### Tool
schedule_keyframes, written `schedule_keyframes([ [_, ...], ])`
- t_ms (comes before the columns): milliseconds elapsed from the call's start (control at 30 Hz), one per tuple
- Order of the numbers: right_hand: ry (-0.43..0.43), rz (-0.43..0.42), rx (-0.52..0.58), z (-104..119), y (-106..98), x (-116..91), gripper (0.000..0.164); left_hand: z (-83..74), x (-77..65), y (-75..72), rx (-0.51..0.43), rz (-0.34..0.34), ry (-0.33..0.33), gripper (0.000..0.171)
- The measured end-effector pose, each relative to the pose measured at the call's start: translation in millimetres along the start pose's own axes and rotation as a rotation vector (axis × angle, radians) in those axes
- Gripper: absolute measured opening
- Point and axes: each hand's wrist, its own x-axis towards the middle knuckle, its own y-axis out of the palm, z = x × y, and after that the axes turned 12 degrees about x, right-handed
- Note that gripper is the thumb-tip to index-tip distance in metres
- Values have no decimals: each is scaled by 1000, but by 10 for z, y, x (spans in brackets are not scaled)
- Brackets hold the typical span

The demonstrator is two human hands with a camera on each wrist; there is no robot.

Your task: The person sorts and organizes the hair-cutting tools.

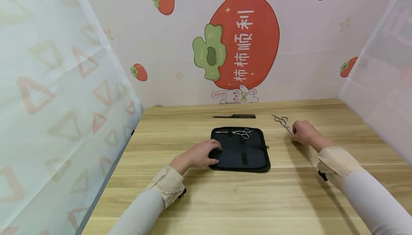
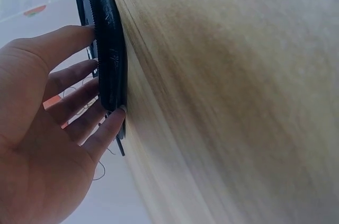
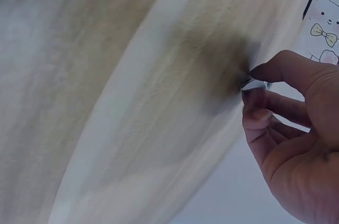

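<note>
A black zip case (image 1: 230, 154) lies unfolded and flat on the wooden table, with silver scissors (image 1: 245, 133) tucked under a strap near its far edge. My left hand (image 1: 203, 153) rests at the case's left side. In the left wrist view its fairly straight fingers (image 2: 79, 97) touch the case rim (image 2: 112, 65). Right of the case, my right hand (image 1: 304, 133) pinches a second pair of silver scissors (image 1: 284, 123) by the blade end, handles pointing away. Thumb and index finger meet on the metal in the right wrist view; most of that pair is hidden there.
A black rat-tail comb (image 1: 241, 116) lies on the table (image 1: 173, 120) behind the case. A patterned wall with a large persimmon picture (image 1: 254, 42) stands at the back, and pale sheets hang at both sides.
</note>
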Motion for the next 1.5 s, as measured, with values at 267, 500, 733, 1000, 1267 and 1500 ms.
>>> schedule_keyframes([
  [267,44,44,-4,49,-31,-13,18,-7,5,-7,5,-12,10,43],
  [500,56,88,-33,76,-21,-60,18,-10,14,8,3,11,6,44],
  [733,19,117,-88,106,21,-104,16,1,22,15,8,13,7,43],
  [1000,-84,66,-132,240,86,-142,16,13,23,19,5,21,2,44],
  [1267,-204,16,-140,451,152,-161,21,-5,9,8,9,21,-5,44],
  [1500,-291,57,-170,719,214,-181,17,-3,10,-5,11,14,-7,43],
])
